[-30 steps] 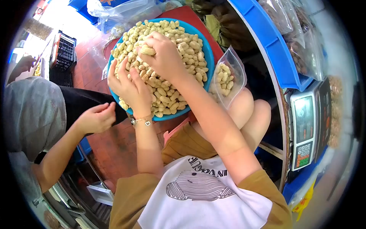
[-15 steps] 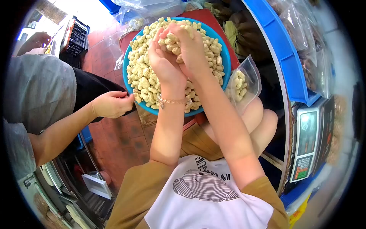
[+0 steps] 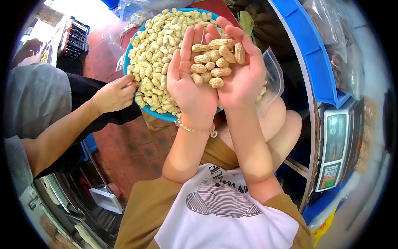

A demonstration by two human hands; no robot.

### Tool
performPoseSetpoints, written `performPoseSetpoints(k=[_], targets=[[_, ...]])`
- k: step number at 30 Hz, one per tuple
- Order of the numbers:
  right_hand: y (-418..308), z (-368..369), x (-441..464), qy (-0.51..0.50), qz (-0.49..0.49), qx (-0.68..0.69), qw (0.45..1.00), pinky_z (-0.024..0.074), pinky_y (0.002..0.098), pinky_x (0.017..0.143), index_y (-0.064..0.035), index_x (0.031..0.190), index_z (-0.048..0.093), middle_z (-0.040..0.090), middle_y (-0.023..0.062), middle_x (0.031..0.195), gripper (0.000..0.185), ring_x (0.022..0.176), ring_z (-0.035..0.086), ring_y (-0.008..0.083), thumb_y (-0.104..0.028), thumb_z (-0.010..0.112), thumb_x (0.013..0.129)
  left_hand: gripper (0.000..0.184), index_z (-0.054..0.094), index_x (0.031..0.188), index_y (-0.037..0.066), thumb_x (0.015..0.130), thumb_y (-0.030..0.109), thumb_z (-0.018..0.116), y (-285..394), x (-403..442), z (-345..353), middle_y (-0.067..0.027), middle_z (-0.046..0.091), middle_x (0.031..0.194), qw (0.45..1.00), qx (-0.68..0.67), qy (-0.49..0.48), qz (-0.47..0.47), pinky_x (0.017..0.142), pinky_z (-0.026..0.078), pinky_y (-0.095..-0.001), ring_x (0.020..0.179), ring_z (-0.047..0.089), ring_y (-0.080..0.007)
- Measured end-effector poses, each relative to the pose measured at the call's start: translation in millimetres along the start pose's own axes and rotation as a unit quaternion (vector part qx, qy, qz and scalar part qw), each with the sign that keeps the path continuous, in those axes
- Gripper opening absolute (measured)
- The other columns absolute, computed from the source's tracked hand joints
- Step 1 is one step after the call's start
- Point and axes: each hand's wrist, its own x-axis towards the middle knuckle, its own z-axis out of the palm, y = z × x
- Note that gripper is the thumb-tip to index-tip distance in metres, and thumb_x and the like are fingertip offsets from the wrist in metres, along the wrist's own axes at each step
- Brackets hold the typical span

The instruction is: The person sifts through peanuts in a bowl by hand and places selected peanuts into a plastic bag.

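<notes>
My left hand (image 3: 192, 89) and my right hand (image 3: 244, 79) are cupped side by side, palms up, with a heap of peanuts in their shells (image 3: 213, 62) lying across both. They are above the right part of a round blue basin (image 3: 125, 68) piled with more unshelled peanuts (image 3: 155, 54). A clear plastic bag (image 3: 274, 79) with some peanuts rests by my legs, partly hidden behind my right hand.
At the left, a co-worker's hand (image 3: 114, 96) touches the basin's left edge. A blue tray (image 3: 309, 50) with bagged goods and a digital scale (image 3: 335, 137) stand on the right. A black crate (image 3: 75, 38) is at upper left.
My hands have come together, turned palms up and opened to show the peanuts, moving right and toward me. The co-worker's hand has moved up to the basin's edge.
</notes>
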Motion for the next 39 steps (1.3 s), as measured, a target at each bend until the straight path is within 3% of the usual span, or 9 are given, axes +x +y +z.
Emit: performPoseSetpoints(k=[2, 6, 17, 21, 22, 25, 29, 30, 39], targets=[[-13, 5, -12, 0.019, -0.023, -0.029, 0.999, 0.0368, 0.0439, 0.111, 0.0028, 0.127, 0.055, 0.051, 0.019, 0.137, 0.041, 0.125, 0.051, 0.0316, -0.024, 0.043, 0.098, 0.057, 0.037, 0.144, -0.004, 0.101, 0.032, 0.028, -4, -8, 3, -0.016, 0.038, 0.15, 0.999, -0.032, -0.009, -0.037, 0.118, 0.025, -0.0423, 0.139, 0.035, -0.0281], [-34, -9, -32, 0.001, -0.063, -0.024, 0.998, 0.0345, 0.0444, 0.113, -0.0017, 0.137, 0.046, 0.046, 0.018, 0.141, 0.043, 0.126, 0.049, 0.032, -0.022, 0.041, 0.099, 0.058, 0.036, 0.146, -0.002, 0.1, 0.034, 0.028, -16, -27, 7, -0.0145, 0.037, 0.152, 0.99, -0.091, -0.016, -0.109, 0.118, 0.025, -0.0423, 0.139, 0.035, -0.0273], [-67, -27, -57, 0.082, -0.183, -0.121, 0.972, 0.0417, 0.0426, 0.107, -0.0037, 0.141, 0.037, 0.05, 0.0171, 0.134, 0.043, 0.122, 0.052, 0.0291, -0.011, 0.035, 0.099, 0.057, 0.041, 0.142, -0.004, 0.097, 0.03, 0.03, -60, -53, 19, -0.0159, 0.043, 0.147, 0.987, -0.072, 0.004, -0.141, 0.117, 0.029, -0.0433, 0.138, 0.038, -0.0297], [-71, -29, -65, 0.138, -0.214, -0.181, 0.95, 0.0441, 0.0399, 0.104, -0.0027, 0.141, 0.036, 0.052, 0.0157, 0.13, 0.043, 0.113, 0.054, 0.0242, -0.01, 0.034, 0.099, 0.057, 0.041, 0.141, -0.007, 0.096, 0.026, 0.028, -67, -59, 25, -0.0197, 0.046, 0.143, 0.992, 0.014, 0.007, -0.123, 0.116, 0.031, -0.0438, 0.135, 0.041, -0.0311], [-70, -29, -65, 0.147, -0.229, -0.138, 0.952, 0.047, 0.0326, 0.094, 0.0, 0.137, 0.039, 0.058, 0.0153, 0.118, 0.038, 0.102, 0.056, 0.0189, -0.006, 0.036, 0.099, 0.055, 0.044, 0.137, -0.008, 0.095, 0.023, 0.028, -70, -60, 25, -0.0214, 0.05, 0.138, 0.992, 0.061, 0.011, -0.107, 0.114, 0.033, -0.0438, 0.132, 0.045, -0.0313], [-71, -33, -67, 0.195, -0.214, -0.136, 0.948, 0.0472, 0.0319, 0.093, -0.0004, 0.131, 0.042, 0.059, 0.0135, 0.114, 0.033, 0.099, 0.056, 0.0176, -0.006, 0.037, 0.099, 0.052, 0.048, 0.133, -0.008, 0.095, 0.021, 0.029, -73, -63, 30, -0.0209, 0.054, 0.134, 0.987, 0.108, 0.04, -0.114, 0.113, 0.036, -0.0437, 0.128, 0.049, -0.0309], [-72, -45, -65, 0.199, -0.189, -0.141, 0.951, 0.0465, 0.0379, 0.1, -0.0027, 0.124, 0.045, 0.055, 0.0118, 0.114, 0.027, 0.105, 0.055, 0.0209, -0.009, 0.037, 0.099, 0.048, 0.05, 0.132, -0.008, 0.095, 0.015, 0.03, -78, -61, 24, -0.0193, 0.056, 0.13, 0.983, 0.118, 0.073, -0.124, 0.111, 0.038, -0.0421, 0.126, 0.05, -0.0288], [-71, -43, -61, 0.208, -0.203, -0.11, 0.95, 0.0469, 0.0301, 0.09, -0.002, 0.118, 0.046, 0.059, 0.0098, 0.102, 0.021, 0.094, 0.055, 0.0158, -0.004, 0.039, 0.098, 0.048, 0.05, 0.132, -0.008, 0.095, 0.015, 0.03, -79, -60, 26, -0.0188, 0.056, 0.13, 0.981, 0.129, 0.08, -0.12, 0.11, 0.038, -0.0414, 0.125, 0.051, -0.0281], [-70, -47, -24, 0.193, -0.237, -0.163, 0.938, 0.0446, 0.0247, 0.082, -0.0033, 0.112, 0.05, 0.059, 0.007, 0.096, 0.019, 0.09, 0.054, 0.0127, -0.004, 0.043, 0.094, 0.049, 0.048, 0.134, -0.008, 0.095, 0.016, 0.032, -85, -28, 33, -0.0183, 0.052, 0.135, 0.981, 0.169, 0.046, -0.085, 0.109, 0.039, -0.0423, 0.127, 0.047, -0.0283]])
